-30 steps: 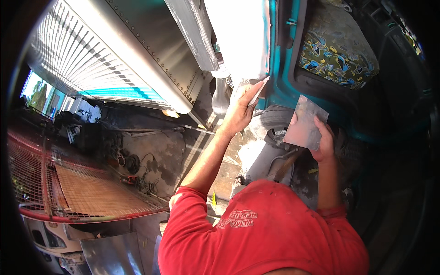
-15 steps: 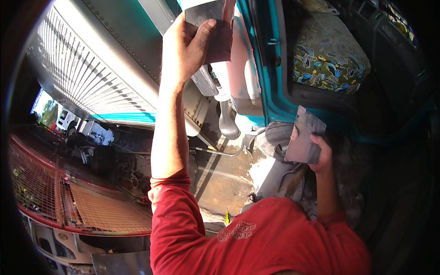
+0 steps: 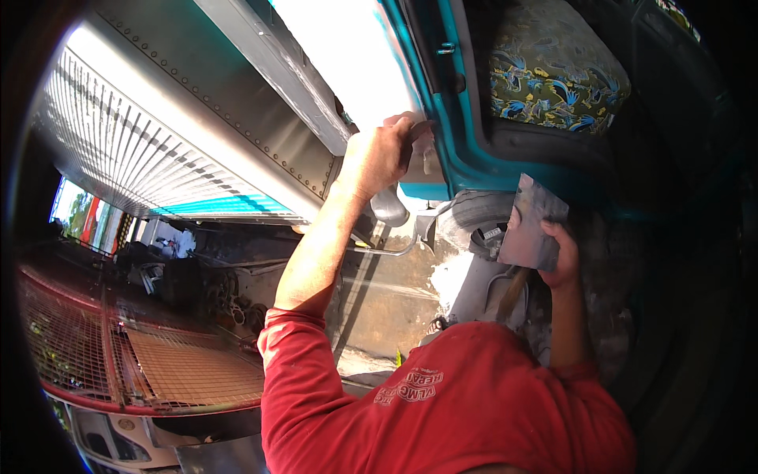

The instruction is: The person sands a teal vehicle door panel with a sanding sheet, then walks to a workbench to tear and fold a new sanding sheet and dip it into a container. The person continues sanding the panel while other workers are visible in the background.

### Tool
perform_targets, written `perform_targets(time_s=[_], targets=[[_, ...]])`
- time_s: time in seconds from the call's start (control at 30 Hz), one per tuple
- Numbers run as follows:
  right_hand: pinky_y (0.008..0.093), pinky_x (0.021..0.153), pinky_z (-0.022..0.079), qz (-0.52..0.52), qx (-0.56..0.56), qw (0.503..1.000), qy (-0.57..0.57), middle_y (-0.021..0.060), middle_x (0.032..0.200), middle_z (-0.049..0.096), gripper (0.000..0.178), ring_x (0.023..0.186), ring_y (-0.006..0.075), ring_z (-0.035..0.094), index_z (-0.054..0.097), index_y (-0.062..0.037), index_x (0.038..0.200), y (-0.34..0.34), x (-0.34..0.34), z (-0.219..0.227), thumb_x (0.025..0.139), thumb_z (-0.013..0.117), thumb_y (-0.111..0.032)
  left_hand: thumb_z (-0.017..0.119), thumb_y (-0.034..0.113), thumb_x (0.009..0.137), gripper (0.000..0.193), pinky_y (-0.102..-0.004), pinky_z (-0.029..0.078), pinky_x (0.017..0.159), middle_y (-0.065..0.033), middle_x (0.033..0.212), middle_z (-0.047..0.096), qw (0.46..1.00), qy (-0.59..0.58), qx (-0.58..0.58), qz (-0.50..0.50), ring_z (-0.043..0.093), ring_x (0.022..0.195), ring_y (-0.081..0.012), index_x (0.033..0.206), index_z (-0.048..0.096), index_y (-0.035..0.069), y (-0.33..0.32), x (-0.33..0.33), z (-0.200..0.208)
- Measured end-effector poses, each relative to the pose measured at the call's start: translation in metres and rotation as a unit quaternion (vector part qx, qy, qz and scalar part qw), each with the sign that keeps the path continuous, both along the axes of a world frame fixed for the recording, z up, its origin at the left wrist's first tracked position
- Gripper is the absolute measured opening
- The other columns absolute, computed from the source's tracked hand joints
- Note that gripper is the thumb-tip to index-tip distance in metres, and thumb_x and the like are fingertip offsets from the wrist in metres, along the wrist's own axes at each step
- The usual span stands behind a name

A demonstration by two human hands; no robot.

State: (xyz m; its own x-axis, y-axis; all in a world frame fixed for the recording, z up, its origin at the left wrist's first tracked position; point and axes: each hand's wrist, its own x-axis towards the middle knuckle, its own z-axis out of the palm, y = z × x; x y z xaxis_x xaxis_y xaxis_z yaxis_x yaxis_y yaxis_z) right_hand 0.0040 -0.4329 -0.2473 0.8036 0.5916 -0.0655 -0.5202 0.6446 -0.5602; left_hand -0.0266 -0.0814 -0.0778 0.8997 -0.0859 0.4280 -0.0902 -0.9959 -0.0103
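My left hand is closed on a dark flat putty spreader, now seen almost edge-on and largely hidden by the fingers. It is against the lower part of a pale panel on a teal truck cab, beside the door frame. A patch of smeared filler shows just below the spreader. Lower and to the right, my right hand grips a thin grey plate by its edge. Pale smears mark the plate's face.
A patterned seat sits inside the open cab at right. Below the door frame is a tire. A ribbed metal truck body runs along the left, above a red mesh frame. Concrete ground lies beneath.
My left hand has come down along the panel, and the spreader has turned from face-on to nearly edge-on. My right hand with the plate has shifted only slightly.
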Motion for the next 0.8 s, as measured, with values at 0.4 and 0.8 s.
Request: perform_targets(time_s=[0.4, 0.8], targets=[[0.0409, 0.107, 0.056, -0.049, -0.126, 0.96, -0.247, 0.0146, 0.137, 0.068, 0.042, 0.124, 0.0284, 0.068, 0.06, -0.0008, 0.142, 0.058, -0.006, -0.025, 0.106, 0.061, -0.022, 0.074, 0.004, 0.096, 0.057, -0.041, 0.054, 0.103, -0.0146, 0.132, 0.062, 0.902, 0.012, -0.379, -0.204, 0.062, 0.126, -0.0347, 0.15, 0.066, 0.02, -0.079, -0.101, -0.121], [0.0311, 0.095, 0.051, 0.005, -0.356, 0.857, -0.372, 0.0092, 0.117, 0.074, 0.042, 0.104, 0.0137, 0.066, 0.073, 0.0032, 0.126, 0.097, 0.029, 0.082, 0.11, 0.065, -0.035, 0.074, 0.006, 0.074, 0.06, -0.044, 0.054, 0.101, -0.0082, 0.149, 0.063, 0.974, -0.095, -0.097, -0.184, 0.06, 0.139, -0.0316, 0.132, 0.076, 0.018, -0.06, -0.135, -0.059]])
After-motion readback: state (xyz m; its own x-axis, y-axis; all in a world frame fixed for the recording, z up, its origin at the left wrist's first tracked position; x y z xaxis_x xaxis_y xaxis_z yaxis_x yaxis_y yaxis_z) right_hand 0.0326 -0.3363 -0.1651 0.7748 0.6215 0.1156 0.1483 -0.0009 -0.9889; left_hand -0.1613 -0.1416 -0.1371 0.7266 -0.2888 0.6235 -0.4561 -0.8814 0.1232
